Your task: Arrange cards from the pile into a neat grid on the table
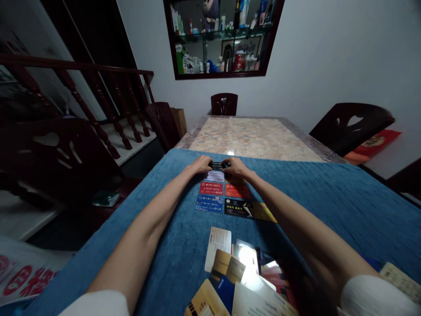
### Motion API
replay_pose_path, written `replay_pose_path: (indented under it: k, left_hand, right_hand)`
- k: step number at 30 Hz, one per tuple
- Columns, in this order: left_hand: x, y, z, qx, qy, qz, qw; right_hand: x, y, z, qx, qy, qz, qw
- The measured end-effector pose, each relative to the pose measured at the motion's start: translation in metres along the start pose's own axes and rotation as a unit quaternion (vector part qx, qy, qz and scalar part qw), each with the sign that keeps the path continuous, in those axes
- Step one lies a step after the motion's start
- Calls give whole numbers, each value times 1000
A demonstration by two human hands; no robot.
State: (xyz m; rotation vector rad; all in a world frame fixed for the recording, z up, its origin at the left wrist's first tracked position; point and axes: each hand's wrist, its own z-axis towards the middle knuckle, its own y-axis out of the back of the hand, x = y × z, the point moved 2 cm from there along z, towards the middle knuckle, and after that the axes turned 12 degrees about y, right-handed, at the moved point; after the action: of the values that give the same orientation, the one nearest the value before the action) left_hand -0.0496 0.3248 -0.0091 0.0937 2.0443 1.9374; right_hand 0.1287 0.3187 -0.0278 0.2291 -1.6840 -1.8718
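Note:
A dark card [216, 166] with pale print lies at the far end of a layout on the blue cloth [177, 245]. The fingers of my left hand [201, 165] are closed at its left end, and my right hand [237, 167] pinches its right end. Just below is a pale card [215, 176]; a yellowish one beside it is mostly hidden by my right hand. Closer to me come two red cards, left [211, 188] and right [237, 191]. Below them lie a blue card [209, 203], a black VIP card [237, 208] and a yellow card [263, 211] partly behind my right forearm.
A loose pile of overlapping cards [226, 267] lies near me, with glare on some. Beyond the cloth is the patterned tabletop [243, 134]. Chairs stand around it, one at the right [348, 125]. At left is a wooden railing [75, 66], and a plastic bag [26, 274] sits low.

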Motion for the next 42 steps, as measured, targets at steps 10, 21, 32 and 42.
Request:
replay_pose_path:
  k: [10, 21, 32, 42]
  left_hand:
    - [-1, -2, 5, 6, 8, 29, 1000]
    - [4, 1, -2, -66, 12, -22, 997]
    - [-7, 13, -72, -133, -98, -63, 984]
    - [-51, 2, -200, -39, -256, -111, 959]
  right_hand:
    - [-4, -4, 3, 10, 7, -12, 1000]
    - [-5, -2, 1, -17, 8, 12, 1000]
    - [23, 18, -47, -34, 57, -1, 998]
    - [75, 32, -112, -17, 95, -11, 995]
